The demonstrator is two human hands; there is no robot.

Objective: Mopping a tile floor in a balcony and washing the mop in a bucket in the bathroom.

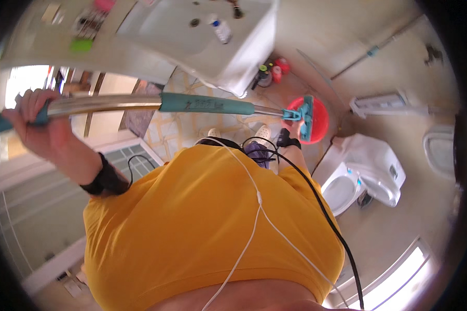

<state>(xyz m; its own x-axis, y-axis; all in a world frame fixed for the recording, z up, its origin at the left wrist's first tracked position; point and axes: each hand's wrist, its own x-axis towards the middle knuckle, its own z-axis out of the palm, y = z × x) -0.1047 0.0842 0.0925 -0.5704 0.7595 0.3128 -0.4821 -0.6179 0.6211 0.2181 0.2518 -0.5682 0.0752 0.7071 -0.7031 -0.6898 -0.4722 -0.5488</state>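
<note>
My left hand (39,110) is raised at the far left, its fingers wrapped around the teal and metal handle of a flat mop (206,103). The pole runs across the view to the right. At its other end, the teal mop head (306,118) is over a red plastic basin (322,120) on the tiled floor. My right hand (294,130) is lowered at the basin, against the mop head near its joint; the fingers are partly hidden, so its grip is unclear. Both wrists wear black bands. A black cable and a white cord hang over my yellow shirt.
A white washbasin (233,66) stands ahead, with a white bottle (222,31) on it. Several bottles (264,77) stand on the floor beneath its right side. A white toilet (340,190) with its lid raised is at the right. Another pole (389,41) is by the wall.
</note>
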